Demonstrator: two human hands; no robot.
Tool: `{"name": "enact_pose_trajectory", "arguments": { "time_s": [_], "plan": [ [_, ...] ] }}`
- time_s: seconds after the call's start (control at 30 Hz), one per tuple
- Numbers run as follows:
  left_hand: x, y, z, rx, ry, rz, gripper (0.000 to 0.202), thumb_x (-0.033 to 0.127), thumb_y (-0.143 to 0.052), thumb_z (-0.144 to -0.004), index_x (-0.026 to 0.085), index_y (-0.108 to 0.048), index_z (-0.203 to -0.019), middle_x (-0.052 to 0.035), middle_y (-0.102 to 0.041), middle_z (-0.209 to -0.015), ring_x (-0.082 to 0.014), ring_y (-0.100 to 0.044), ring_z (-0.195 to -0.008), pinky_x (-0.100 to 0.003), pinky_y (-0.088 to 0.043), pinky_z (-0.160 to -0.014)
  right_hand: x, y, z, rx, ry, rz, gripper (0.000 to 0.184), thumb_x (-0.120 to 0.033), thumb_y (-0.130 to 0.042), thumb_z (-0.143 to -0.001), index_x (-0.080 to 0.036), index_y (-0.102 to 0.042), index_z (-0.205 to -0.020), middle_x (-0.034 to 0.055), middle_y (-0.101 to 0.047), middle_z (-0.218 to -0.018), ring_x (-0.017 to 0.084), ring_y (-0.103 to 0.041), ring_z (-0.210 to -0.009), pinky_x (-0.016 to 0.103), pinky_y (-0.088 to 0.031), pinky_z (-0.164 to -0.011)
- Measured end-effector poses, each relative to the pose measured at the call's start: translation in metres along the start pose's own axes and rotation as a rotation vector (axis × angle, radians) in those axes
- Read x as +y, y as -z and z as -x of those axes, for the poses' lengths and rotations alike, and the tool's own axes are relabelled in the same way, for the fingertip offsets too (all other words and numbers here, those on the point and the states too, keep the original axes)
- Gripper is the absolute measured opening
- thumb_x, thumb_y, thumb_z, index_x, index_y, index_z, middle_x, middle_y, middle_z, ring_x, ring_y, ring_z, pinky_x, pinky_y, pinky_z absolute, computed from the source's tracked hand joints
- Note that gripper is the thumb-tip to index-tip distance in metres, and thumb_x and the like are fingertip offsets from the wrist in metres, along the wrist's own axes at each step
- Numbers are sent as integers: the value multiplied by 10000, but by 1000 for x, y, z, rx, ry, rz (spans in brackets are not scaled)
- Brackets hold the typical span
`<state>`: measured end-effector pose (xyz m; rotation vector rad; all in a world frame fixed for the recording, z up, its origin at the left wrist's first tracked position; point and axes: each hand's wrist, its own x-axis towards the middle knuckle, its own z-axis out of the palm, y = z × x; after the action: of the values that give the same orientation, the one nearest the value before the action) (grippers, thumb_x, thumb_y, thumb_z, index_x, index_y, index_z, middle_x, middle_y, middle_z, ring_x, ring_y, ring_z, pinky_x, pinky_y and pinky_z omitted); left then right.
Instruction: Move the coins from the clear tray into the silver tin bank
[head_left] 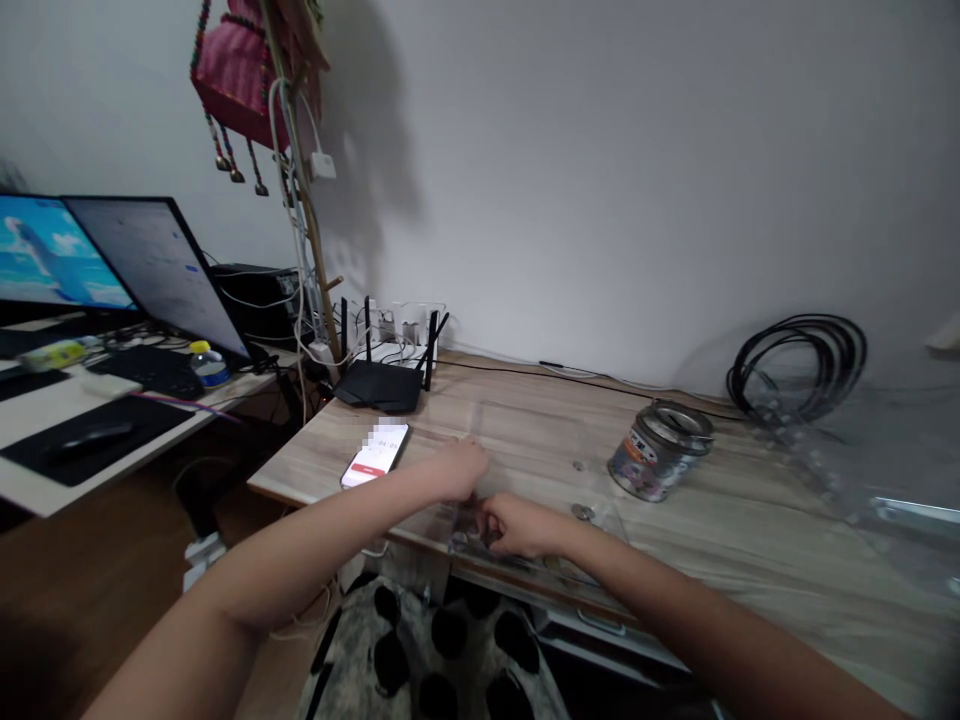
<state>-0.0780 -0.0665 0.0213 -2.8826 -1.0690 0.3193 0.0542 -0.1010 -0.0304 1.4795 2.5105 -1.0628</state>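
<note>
My left hand [459, 470] rests closed on a clear plastic sheet or bag [525, 460] that lies on the wooden table [750, 530], fingers curled on the plastic near the front edge. My right hand [516, 525] is closed just beside it, pinching the same clear plastic at the table's front edge. The two hands nearly touch. What lies inside the plastic is too blurred to name. A phone [375, 453] with a lit screen lies just left of my left hand.
A tilted metal tin [660, 450] lies right of the hands, with two small coins [582, 512] near it. A black router [381, 380] and power strip sit at the back, coiled black cable [802, 365] far right. A desk with monitors [157, 270] stands left.
</note>
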Motion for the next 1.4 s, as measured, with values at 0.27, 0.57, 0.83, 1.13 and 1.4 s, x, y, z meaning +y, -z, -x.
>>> {"name": "enact_pose_trajectory", "arguments": {
  "time_s": [0.27, 0.57, 0.83, 1.13, 1.4],
  "plan": [
    [20, 0, 9, -113, -148, 132, 214, 159, -534, -642, 112, -655, -811, -105, -641, -750, -169, -558, -622, -243, -407, -552, 7, 19, 30, 65, 14, 104, 89, -98, -548, -560, -145, -557, -635, -50, -447, -540, 68, -382, -508, 188, -257, -466],
    [23, -7, 6, -193, -391, 293, 287, 73, -525, -609, 151, -609, -872, -22, -619, -792, -112, -495, -619, -193, -359, -524, 30, 31, 79, 223, -117, -32, 78, -112, -551, -577, -157, -498, -613, -58, -399, -507, 79, -369, -521, 189, -251, -479],
    [28, -4, 6, -287, -267, 273, 294, 45, -518, -563, 124, -617, -829, -14, -599, -697, -98, -443, -536, -191, -323, -464, 30, 23, 92, 227, -106, -69, 70, -133, -546, -572, -157, -506, -624, -56, -399, -510, 81, -361, -517, 197, -245, -475],
    [16, -16, -14, -483, -368, 396, 227, -18, -501, -501, 145, -601, -624, 50, -526, -514, -76, -425, -480, -170, -316, -439, 40, 26, 87, 180, -114, -211, 79, -165, -565, -561, -153, -510, -616, -65, -418, -476, 70, -369, -472, 191, -261, -452],
    [19, -20, -18, -274, 84, 1328, 117, 45, -477, -625, 131, -541, -673, 60, -478, -517, -41, -451, -480, -153, -380, -540, 38, 37, 64, 326, -82, -375, 132, -218, -577, -562, -162, -475, -623, -86, -397, -440, 56, -354, -416, 188, -264, -412]
  ]
}}
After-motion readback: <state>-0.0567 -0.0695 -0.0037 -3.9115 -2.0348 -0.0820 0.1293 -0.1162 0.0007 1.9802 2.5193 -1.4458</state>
